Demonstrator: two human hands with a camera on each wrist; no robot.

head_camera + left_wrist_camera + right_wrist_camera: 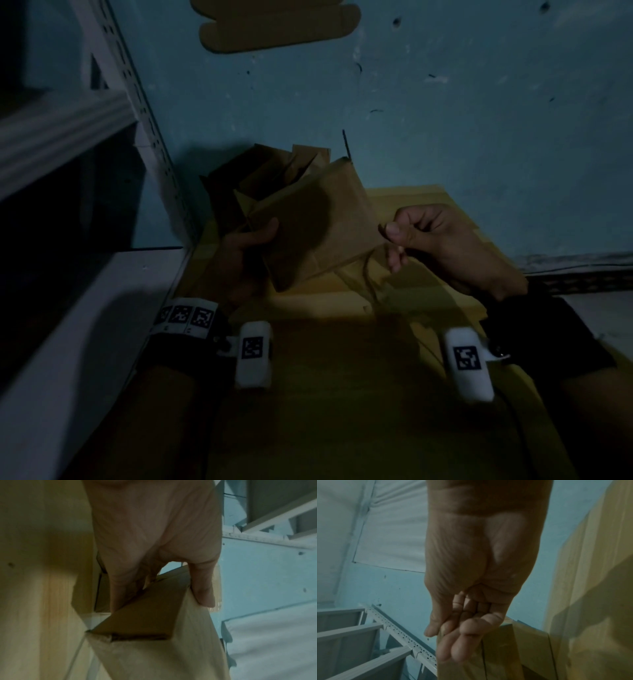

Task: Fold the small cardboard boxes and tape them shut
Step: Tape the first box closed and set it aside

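A small brown cardboard box (315,222) is held tilted above the table. My left hand (260,236) grips its lower left side, thumb on the front face and fingers behind. In the left wrist view the thumb (205,596) lies on the box (145,615) and the fingers go under it. My right hand (390,236) is at the box's right corner, thumb and curled fingers pinching what looks like a brown tape strip (371,277) that trails down. The right wrist view shows this hand (440,639) pinched at the box's edge (498,649).
Open folded boxes (260,178) stand behind the held one. Flat yellow cardboard sheets (428,202) cover the table under my hands. Another flat blank (274,27) lies at the top. A grey metal shelf rack (137,102) and a white surface (85,325) are on the left.
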